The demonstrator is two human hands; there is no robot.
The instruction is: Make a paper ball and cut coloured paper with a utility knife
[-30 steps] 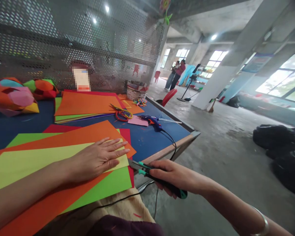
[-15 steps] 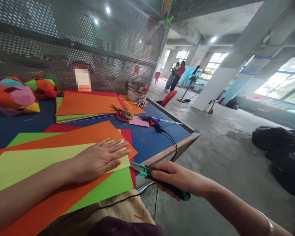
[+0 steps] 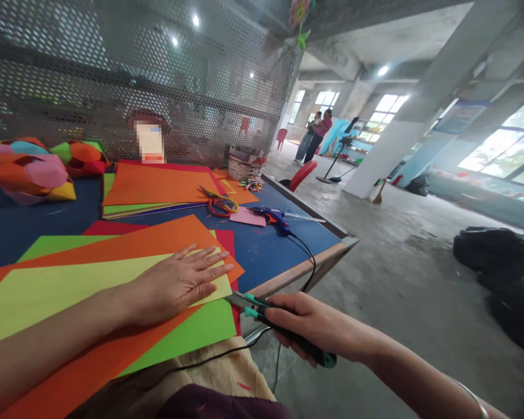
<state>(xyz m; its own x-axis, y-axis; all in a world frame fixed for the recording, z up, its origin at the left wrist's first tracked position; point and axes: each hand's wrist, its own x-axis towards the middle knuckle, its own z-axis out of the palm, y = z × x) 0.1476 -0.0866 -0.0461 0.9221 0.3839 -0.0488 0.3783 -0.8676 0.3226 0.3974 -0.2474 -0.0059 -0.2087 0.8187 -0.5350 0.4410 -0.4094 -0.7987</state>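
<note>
Head view is showing the left hand (image 3: 179,282) lying flat, fingers spread apart, pressing on a yellow paper sheet (image 3: 48,291) atop fanned orange sheets (image 3: 157,238) and a green sheet (image 3: 192,329) at lower left of the frame. At lower centre the right hand (image 3: 305,323) is gripping, fingers curled shut, the teal-and-black scissors (image 3: 247,302), whose blades are pointing at the yellow sheet's near corner, just beside the blue table (image 3: 297,270)'s edge. Farther back, red-handled scissors (image 3: 220,203) and a blue glue gun (image 3: 275,218) are lying near each other. A blue sign (image 3: 456,116) at upper right is showing writing too blurred to read.
</note>
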